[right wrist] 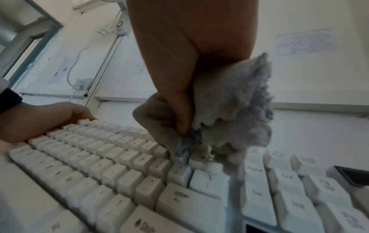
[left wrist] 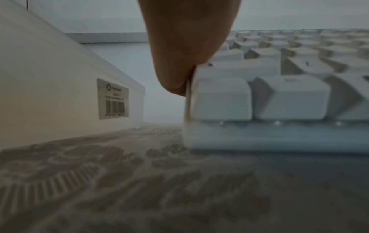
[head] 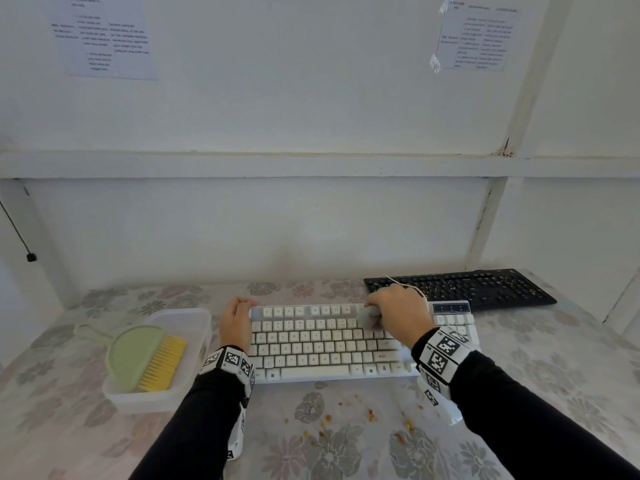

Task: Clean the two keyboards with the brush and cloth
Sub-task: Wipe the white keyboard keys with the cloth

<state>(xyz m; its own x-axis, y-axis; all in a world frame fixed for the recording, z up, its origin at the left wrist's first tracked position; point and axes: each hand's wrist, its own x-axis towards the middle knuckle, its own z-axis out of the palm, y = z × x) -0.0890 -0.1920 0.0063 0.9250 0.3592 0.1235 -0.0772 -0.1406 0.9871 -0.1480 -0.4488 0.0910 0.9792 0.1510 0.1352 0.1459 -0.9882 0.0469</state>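
Starting at the left, one green brush [head: 138,355] with yellow bristles lies in a translucent plastic tub [head: 194,323]; the tub's barcode sticker [left wrist: 113,98] is too blurred to read. Next, the left hand [head: 235,323] curls round the far left corner of the white keyboard [head: 311,344], steadying it on the floral tablecloth [head: 311,441]. Key legends show, Q-W-E-R-T-Y in the head view, "Enter" and "Del" up close. Further right, the right hand [head: 398,313] clutches a bunched grey cloth [right wrist: 235,110], pressed onto the upper-right keys. Orange crumbs [head: 370,415] dot the tablecloth in front. Second keyboard, black [head: 460,289], sits behind on the right, partly hidden by that hand, speckled with crumbs. Two printed sheets [head: 107,36] on the wall, unreadable.
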